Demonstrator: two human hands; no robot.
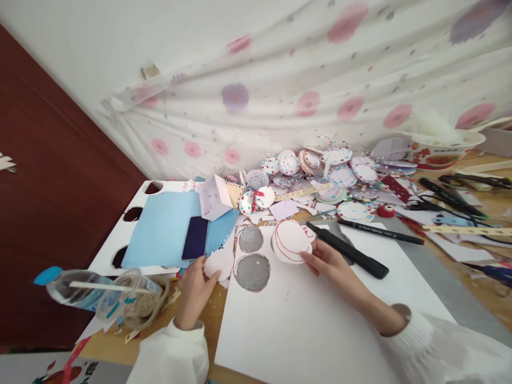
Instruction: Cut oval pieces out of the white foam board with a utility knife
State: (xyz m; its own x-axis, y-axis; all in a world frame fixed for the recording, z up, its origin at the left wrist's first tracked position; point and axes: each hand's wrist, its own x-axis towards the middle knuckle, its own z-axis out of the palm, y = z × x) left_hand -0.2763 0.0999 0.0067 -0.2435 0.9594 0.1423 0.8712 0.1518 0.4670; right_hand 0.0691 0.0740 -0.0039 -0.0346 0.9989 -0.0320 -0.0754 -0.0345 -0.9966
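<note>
My right hand (330, 262) pinches the lower right rim of a small stack of white paper discs (290, 241) edged in red, resting on a big white card sheet (304, 320). My left hand (196, 285) has its fingers curled on the edge of another white paper disc (219, 262) at the sheet's left corner. Two round holes (252, 271) cut in the sheet show grey beneath, between my hands. A black marker (348, 250) lies just beyond my right fingers.
A heap of dotted paper discs (320, 170) fills the back of the table. Light blue card (164, 229) with a dark blue pad (196, 238) lies left. A plastic bottle (80, 290) and tape roll (138, 298) sit front left. Pens, rulers, scissors (452, 205) and a bowl (440, 146) are right.
</note>
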